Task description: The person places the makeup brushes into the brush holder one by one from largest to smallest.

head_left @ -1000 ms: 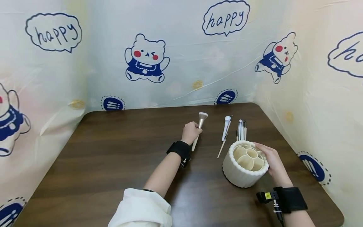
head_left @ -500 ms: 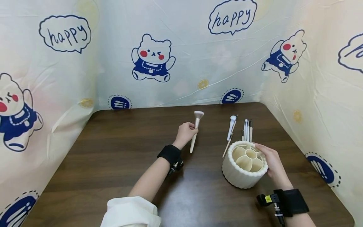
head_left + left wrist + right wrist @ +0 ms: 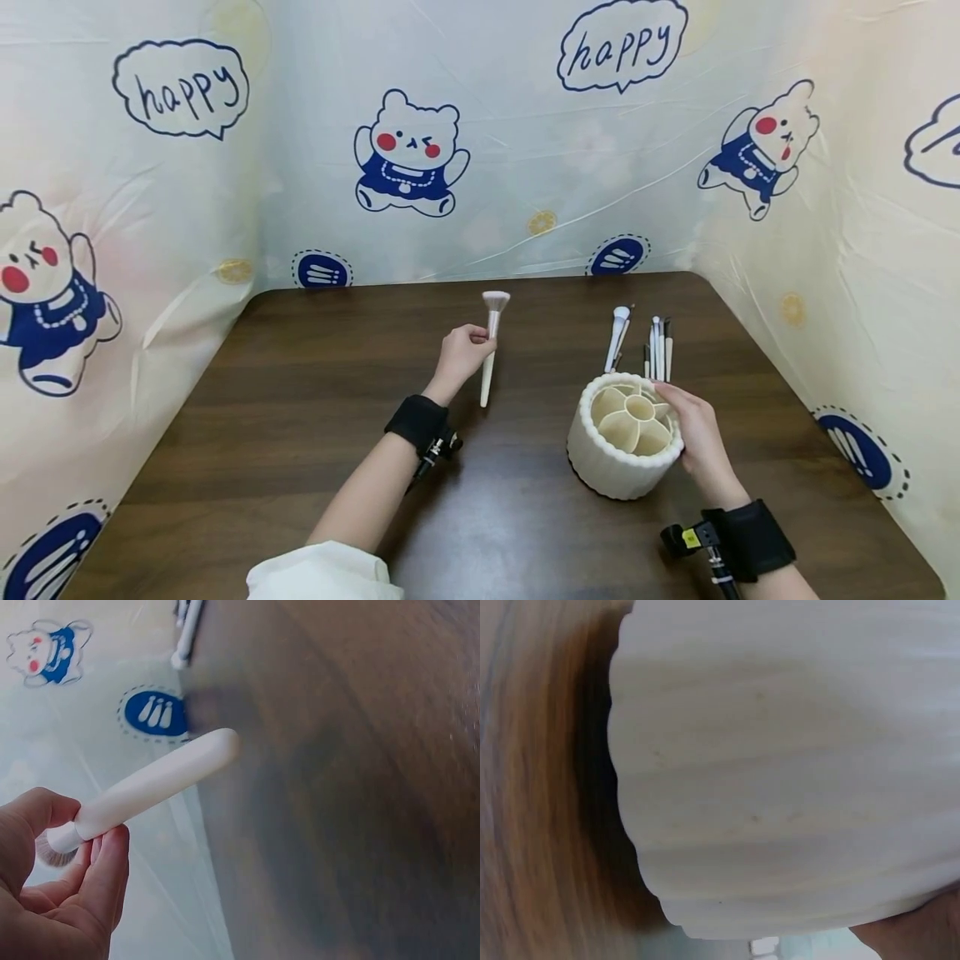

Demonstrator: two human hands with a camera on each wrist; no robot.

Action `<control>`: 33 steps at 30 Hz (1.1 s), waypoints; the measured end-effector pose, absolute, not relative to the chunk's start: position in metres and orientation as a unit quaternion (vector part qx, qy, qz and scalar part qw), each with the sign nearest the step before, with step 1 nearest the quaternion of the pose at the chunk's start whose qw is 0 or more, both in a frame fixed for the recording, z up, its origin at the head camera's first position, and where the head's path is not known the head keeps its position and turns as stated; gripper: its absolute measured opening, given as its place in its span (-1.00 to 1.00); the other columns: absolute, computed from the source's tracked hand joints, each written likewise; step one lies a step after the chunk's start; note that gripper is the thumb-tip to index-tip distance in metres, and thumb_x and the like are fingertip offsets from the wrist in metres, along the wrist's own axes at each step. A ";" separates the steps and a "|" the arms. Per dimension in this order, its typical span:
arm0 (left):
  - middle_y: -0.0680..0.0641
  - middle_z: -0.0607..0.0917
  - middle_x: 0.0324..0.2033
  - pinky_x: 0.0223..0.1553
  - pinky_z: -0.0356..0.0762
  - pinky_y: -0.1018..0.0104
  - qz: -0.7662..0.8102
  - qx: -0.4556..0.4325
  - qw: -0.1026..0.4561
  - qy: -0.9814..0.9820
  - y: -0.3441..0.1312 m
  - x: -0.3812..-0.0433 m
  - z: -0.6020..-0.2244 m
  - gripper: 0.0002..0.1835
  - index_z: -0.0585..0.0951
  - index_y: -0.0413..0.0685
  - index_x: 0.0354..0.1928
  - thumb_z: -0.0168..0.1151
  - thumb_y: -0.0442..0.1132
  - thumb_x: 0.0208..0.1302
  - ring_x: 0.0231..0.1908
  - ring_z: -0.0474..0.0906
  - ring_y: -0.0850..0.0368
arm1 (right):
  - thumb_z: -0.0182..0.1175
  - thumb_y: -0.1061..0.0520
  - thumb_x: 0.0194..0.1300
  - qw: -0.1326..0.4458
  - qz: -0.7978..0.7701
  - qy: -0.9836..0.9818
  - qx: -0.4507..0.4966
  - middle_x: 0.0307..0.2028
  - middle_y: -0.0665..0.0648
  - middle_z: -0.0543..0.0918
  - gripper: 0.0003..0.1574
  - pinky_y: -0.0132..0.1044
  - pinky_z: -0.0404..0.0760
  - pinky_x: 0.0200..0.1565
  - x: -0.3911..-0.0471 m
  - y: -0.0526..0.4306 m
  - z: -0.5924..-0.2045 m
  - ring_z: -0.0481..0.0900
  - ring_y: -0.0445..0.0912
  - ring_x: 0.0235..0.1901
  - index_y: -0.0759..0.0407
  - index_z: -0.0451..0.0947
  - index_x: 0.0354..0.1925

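In the head view my left hand [image 3: 459, 357] pinches a makeup brush [image 3: 487, 379] with a pale handle, held upright with the bristles at the top. The left wrist view shows the thumb and fingers on the brush near its bristle end, its white handle [image 3: 161, 784] pointing away from the hand. On the right, my right hand [image 3: 701, 437] holds the far right side of a round cream brush holder [image 3: 615, 471] with fluted walls and petal-shaped compartments. The holder's wall [image 3: 780, 772] fills most of the right wrist view; most of that hand is out of frame there.
Behind the holder lie several more makeup brushes [image 3: 657, 350] side by side, with a white-headed brush [image 3: 617, 329] to their left. The dark wooden table [image 3: 322, 400] is enclosed by a printed curtain [image 3: 510, 150].
My left hand has moved left with the brush, farther from the loose ones, and the brush has turned more upright. The holder and my right hand have shifted slightly left.
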State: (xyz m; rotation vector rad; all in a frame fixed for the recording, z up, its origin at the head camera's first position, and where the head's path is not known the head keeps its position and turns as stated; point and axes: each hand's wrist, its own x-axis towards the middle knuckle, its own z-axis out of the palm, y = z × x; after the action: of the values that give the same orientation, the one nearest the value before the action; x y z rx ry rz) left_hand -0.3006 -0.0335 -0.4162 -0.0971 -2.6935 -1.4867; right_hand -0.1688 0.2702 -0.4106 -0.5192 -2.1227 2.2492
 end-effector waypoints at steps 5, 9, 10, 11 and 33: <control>-0.19 0.74 -0.21 -0.24 0.57 0.29 -0.502 -0.018 0.031 -0.864 -0.048 -0.297 -0.406 -0.70 0.66 -0.22 -0.11 0.19 -0.20 0.18 -0.22 0.66 -0.01 | 0.04 -0.01 0.40 0.012 0.733 -0.660 -0.163 -0.37 -0.39 0.63 -0.67 -0.61 0.48 -0.06 -0.170 0.253 -0.411 0.54 -0.50 -0.21 -0.36 0.60 -0.46; -0.21 0.74 -0.18 -0.18 0.58 0.25 -0.517 -0.009 0.031 -0.856 -0.057 -0.293 -0.396 -0.69 0.65 -0.22 -0.09 0.19 -0.18 0.20 -0.17 0.67 -0.02 | 0.03 0.01 0.41 0.016 0.740 -0.654 -0.157 -0.35 -0.38 0.63 -0.68 -0.60 0.49 -0.05 -0.170 0.240 -0.411 0.55 -0.49 -0.19 -0.33 0.60 -0.44; -0.21 0.74 -0.18 -0.17 0.58 0.24 -0.520 -0.007 0.032 -0.854 -0.059 -0.293 -0.394 -0.68 0.65 -0.21 -0.08 0.19 -0.18 0.19 -0.16 0.67 -0.03 | 0.02 0.01 0.41 0.018 0.739 -0.655 -0.156 -0.36 -0.37 0.63 -0.67 -0.59 0.50 -0.06 -0.171 0.237 -0.411 0.55 -0.48 -0.20 -0.33 0.60 -0.44; -0.21 0.73 -0.17 -0.16 0.58 0.24 -0.522 -0.006 0.032 -0.852 -0.061 -0.292 -0.391 -0.68 0.65 -0.21 -0.08 0.19 -0.17 0.19 -0.15 0.66 -0.03 | 0.02 0.02 0.41 0.019 0.739 -0.655 -0.157 -0.36 -0.37 0.63 -0.67 -0.59 0.50 -0.06 -0.172 0.234 -0.411 0.56 -0.48 -0.20 -0.33 0.60 -0.44; -0.25 0.67 -0.11 -0.11 0.57 0.27 -0.580 -0.088 0.036 -0.809 -0.054 -0.249 -0.325 -0.66 0.57 -0.26 0.00 0.23 -0.21 0.25 -0.11 0.63 -0.05 | -0.09 0.04 0.47 0.025 0.713 -0.684 -0.149 0.19 0.23 0.49 -0.44 -0.62 0.45 -0.05 -0.183 0.172 -0.412 0.48 -0.50 -0.14 0.39 0.38 0.25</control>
State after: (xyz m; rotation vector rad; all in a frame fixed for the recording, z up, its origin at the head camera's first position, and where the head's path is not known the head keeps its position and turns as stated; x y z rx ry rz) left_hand -0.2489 -0.0542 -0.3253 -0.2701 -2.4858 -1.7804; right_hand -0.1832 0.1718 -0.4124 -0.4624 -2.1170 2.2062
